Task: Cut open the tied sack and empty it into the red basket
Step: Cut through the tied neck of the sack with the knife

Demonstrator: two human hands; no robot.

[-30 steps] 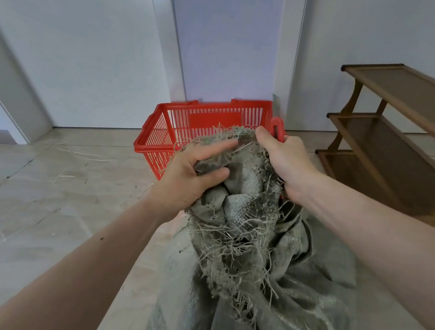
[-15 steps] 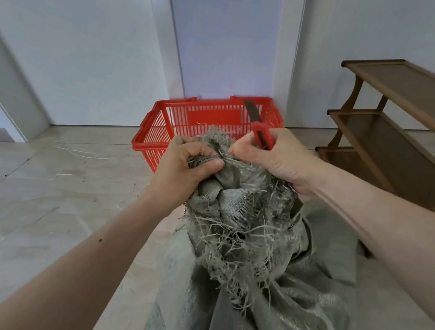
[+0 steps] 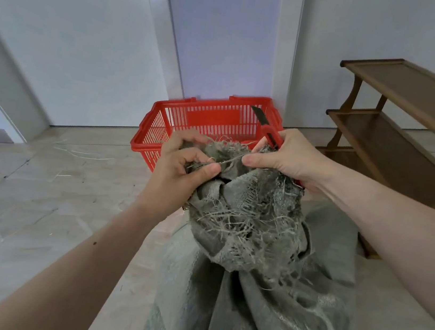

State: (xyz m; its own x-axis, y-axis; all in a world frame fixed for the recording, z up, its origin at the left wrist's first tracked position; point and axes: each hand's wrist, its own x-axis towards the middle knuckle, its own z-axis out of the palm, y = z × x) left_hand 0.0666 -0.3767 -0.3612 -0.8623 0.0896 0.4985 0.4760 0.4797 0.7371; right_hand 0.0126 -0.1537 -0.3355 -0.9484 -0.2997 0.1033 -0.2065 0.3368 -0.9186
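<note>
A grey woven sack [image 3: 261, 305] stands in front of me, its frayed neck [image 3: 245, 219] bunched at the top. My left hand [image 3: 178, 176] grips the left side of the neck, thumb pressed on the cloth. My right hand [image 3: 287, 158] holds a red utility knife [image 3: 267, 128] with its dark blade pointing up and away, while its thumb and fingers pinch a thin string [image 3: 228, 161] stretched between both hands. The red basket [image 3: 154, 130] sits on the floor just behind the sack; I cannot see anything in it.
A wooden three-tier shelf [image 3: 399, 134] stands at the right against the wall. White walls and a door close off the back. Loose fibres [image 3: 81, 152] lie on the tiled floor to the left.
The knife blade has come into sight above my right hand. Both hands have shifted slightly apart on the neck, pulling a string taut between them.
</note>
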